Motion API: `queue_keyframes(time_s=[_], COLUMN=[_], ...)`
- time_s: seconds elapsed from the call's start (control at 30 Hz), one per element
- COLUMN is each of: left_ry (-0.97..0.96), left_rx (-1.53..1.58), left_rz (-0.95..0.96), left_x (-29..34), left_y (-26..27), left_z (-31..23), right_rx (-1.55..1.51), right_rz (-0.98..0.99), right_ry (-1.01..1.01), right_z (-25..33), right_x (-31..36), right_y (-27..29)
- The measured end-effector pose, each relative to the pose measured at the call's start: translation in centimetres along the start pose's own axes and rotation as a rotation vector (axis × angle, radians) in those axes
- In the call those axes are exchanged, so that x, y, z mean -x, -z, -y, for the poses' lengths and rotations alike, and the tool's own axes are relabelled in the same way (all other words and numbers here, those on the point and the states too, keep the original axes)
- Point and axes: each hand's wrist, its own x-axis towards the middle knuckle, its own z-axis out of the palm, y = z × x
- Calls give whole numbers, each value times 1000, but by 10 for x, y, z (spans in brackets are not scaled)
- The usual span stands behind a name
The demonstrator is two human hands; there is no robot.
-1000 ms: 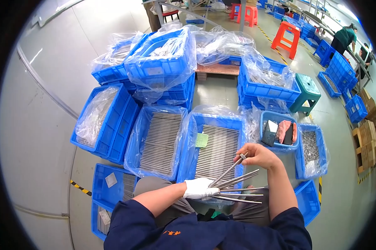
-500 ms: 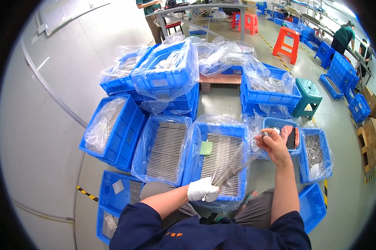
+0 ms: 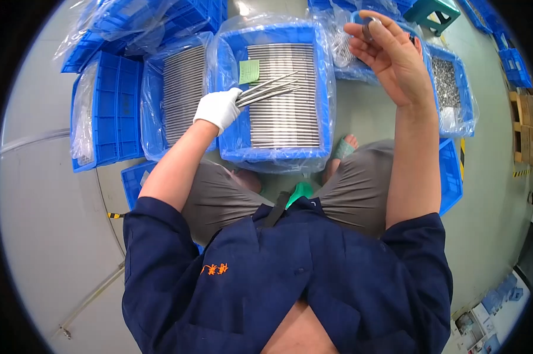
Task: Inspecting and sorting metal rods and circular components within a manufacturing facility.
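Note:
My left hand [image 3: 218,110], in a white glove, is closed around several thin metal rods [image 3: 269,91]. They fan out to the right, over a plastic-lined blue bin [image 3: 232,44]. Inside that bin, more straight rods [image 3: 285,127] lie side by side, with a green paper slip [image 3: 249,71] at their left edge. My bare right hand [image 3: 399,59] is raised to the right of the bin. Its thumb and forefinger pinch a small dark round metal piece [image 3: 368,30], whose exact kind I cannot make out. The other fingers are loosely spread.
Another lined bin of rods [image 3: 182,94] stands on the left, beside stacked blue crates [image 3: 125,112]. Behind my right hand is a blue tub [image 3: 355,72]. Farther right sits a bin of small metal parts [image 3: 445,76]. A green stool [image 3: 437,15] and wooden pallets [image 3: 526,127] stand beyond.
The view has tipped downward, so the bins appear higher. My left hand has moved forward from the bin's near edge to its left side, still gripping the rods. My right hand still pinches the piece.

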Motion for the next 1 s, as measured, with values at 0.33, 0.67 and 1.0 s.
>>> queue_keyframes(time_s=[0.33,0.67,1.0], left_ry=[-360,-397,-298], left_rx=[-119,29,40], left_rz=[87,109,97], left_x=[-36,-53,-57], left_y=[-88,-126,-127], left_z=[7,-16,-49], right_rx=[-112,-79,-83], right_rz=[-12,33,53], right_ry=[-59,-30,-61], right_z=[-4,-13,-15], right_x=[-6,-9,-9], right_y=[-14,-12,-14])
